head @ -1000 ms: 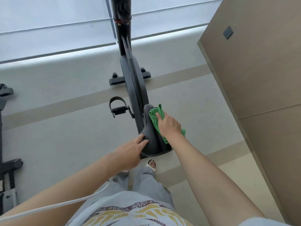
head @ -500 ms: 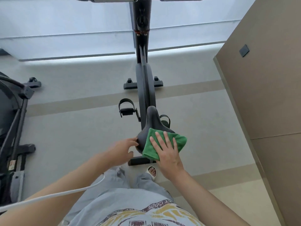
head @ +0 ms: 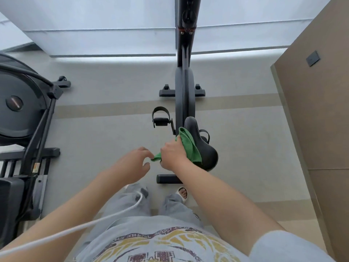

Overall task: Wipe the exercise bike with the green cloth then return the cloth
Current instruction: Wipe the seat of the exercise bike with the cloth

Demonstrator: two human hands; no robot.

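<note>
Floor: pale grey floor [head: 98, 133] crossed by beige bands, white roller blinds along the far side, tan panelled wall [head: 317, 114] at right.
Cloth: crumpled green microfibre cloth [head: 188, 146] draped over the left flank of the saddle, one corner trailing down below the fist.
Right hand: right hand [head: 172, 155] curled around the cloth, knuckles up, pressed against the saddle's left edge.
Left hand: left hand [head: 132, 163] just beside the cloth's dangling corner, fingers loosely bent and spread, gripping nothing; contact with the corner unclear.
Saddle: black padded saddle [head: 204, 148] with pale stitching, nose pointing away.
Bike: dark grey upright exercise bike [head: 184, 87], strapped black pedal [head: 160, 120] on its left, crossbar feet front and rear.
Neighbour: black elliptical machine [head: 20, 110] well apart at left.
Wearer: grey trousers, printed grey shirt, white sandal [head: 182, 193] near the rear foot, white cable [head: 90, 224] across the left forearm.
</note>
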